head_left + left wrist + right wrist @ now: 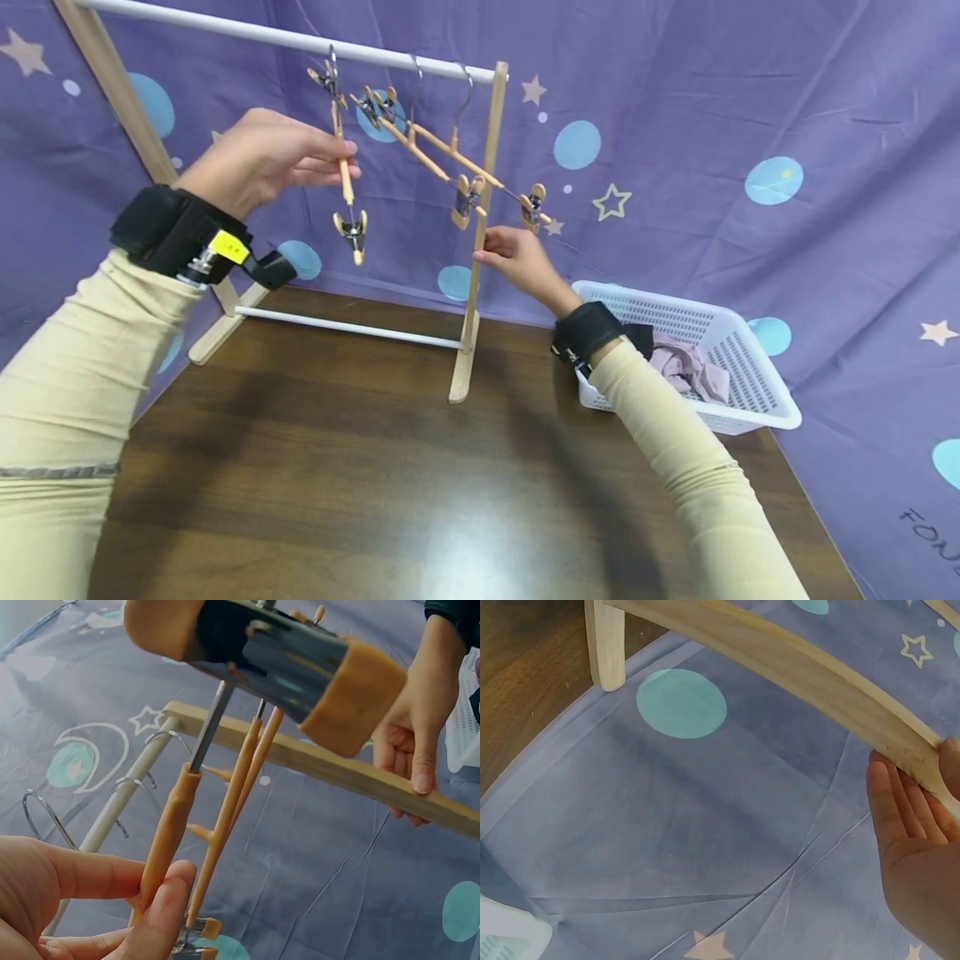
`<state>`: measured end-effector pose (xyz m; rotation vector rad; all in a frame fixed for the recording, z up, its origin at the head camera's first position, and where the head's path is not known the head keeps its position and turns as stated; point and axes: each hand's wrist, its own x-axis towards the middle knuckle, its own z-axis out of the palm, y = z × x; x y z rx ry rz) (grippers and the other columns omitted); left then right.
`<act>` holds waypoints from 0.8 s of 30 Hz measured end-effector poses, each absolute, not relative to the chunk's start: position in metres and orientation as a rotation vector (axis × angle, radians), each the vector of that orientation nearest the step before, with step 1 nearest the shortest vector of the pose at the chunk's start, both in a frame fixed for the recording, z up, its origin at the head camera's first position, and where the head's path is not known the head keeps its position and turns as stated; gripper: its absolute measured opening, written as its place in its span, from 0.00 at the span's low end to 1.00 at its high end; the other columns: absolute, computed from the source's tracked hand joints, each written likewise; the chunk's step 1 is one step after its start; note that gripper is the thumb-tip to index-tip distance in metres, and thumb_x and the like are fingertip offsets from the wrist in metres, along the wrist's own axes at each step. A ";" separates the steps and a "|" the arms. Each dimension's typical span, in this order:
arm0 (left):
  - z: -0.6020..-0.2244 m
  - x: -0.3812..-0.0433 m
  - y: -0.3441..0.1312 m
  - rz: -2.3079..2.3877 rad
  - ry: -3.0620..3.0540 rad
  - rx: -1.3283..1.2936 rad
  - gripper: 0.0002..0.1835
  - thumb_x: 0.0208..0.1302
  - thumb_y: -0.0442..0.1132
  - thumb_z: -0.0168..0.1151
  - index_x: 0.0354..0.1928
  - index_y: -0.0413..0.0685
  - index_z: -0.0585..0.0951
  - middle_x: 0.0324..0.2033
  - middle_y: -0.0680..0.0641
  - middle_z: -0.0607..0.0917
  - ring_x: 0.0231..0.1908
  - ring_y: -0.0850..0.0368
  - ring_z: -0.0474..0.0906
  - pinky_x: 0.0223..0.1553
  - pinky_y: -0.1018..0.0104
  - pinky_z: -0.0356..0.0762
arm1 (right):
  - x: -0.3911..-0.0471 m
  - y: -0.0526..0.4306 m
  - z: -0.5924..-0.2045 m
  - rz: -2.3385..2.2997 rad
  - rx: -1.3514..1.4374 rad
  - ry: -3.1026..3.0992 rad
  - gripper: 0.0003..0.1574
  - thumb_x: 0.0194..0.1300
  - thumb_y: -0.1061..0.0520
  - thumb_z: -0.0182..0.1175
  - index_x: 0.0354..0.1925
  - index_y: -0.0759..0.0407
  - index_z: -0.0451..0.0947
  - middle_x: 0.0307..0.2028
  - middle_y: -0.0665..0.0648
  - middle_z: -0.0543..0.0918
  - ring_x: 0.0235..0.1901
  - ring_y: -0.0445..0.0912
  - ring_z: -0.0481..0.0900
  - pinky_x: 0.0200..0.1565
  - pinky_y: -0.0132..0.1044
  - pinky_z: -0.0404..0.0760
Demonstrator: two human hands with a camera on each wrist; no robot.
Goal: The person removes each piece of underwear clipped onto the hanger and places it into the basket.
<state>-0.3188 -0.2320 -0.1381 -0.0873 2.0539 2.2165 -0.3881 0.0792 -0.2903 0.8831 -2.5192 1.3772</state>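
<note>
My left hand (281,158) pinches the wooden bar of a clip hanger (347,185) between thumb and fingers. This hanger's hook is at the white rail (225,32) of a small wooden clothes rack, its metal clips with wood-coloured ends hanging bare. To its right, two more clip hangers (429,160) hang from the same rail by their hooks. My right hand (521,260) grips the rack's right post (475,287), thumb on one side and fingers on the other, as the right wrist view shows. One clip (262,667) looms close in the left wrist view.
A white plastic basket (783,408) stands at the back right of the brown table (360,467), holding pinkish cloth (690,371) and black cloth (640,337). Behind the rack hangs a purple curtain (660,100) with stars and dots. A lower white bar (345,327) joins the rack's feet.
</note>
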 end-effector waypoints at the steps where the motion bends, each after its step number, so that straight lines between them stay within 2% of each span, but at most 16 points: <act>1: -0.136 -0.321 -0.232 2.225 2.059 -0.100 0.06 0.63 0.26 0.69 0.30 0.39 0.82 0.23 0.44 0.89 0.24 0.54 0.89 0.32 0.68 0.88 | -0.388 0.079 -0.291 1.381 0.879 -2.516 0.18 0.68 0.65 0.66 0.53 0.76 0.80 0.46 0.72 0.87 0.47 0.60 0.87 0.52 0.41 0.87; 8: -0.124 -0.332 -0.230 2.204 2.153 -0.158 0.06 0.63 0.29 0.70 0.32 0.42 0.81 0.20 0.46 0.88 0.22 0.57 0.88 0.28 0.70 0.87 | -0.390 0.078 -0.296 1.413 0.826 -2.507 0.18 0.68 0.65 0.66 0.54 0.74 0.80 0.47 0.71 0.87 0.48 0.60 0.87 0.53 0.41 0.87; 15: -0.113 -0.344 -0.229 2.182 2.139 -0.231 0.06 0.65 0.31 0.69 0.36 0.42 0.79 0.21 0.47 0.88 0.22 0.58 0.87 0.31 0.71 0.87 | -0.391 0.076 -0.297 1.432 0.777 -2.505 0.20 0.68 0.63 0.67 0.55 0.73 0.80 0.48 0.70 0.87 0.49 0.59 0.87 0.54 0.41 0.86; 24: -0.110 -0.362 -0.226 2.209 2.058 -0.311 0.09 0.64 0.26 0.67 0.40 0.40 0.75 0.21 0.46 0.86 0.22 0.57 0.87 0.34 0.70 0.88 | -0.390 0.074 -0.297 1.414 0.783 -2.480 0.20 0.66 0.64 0.68 0.54 0.72 0.81 0.47 0.70 0.88 0.48 0.59 0.88 0.53 0.41 0.86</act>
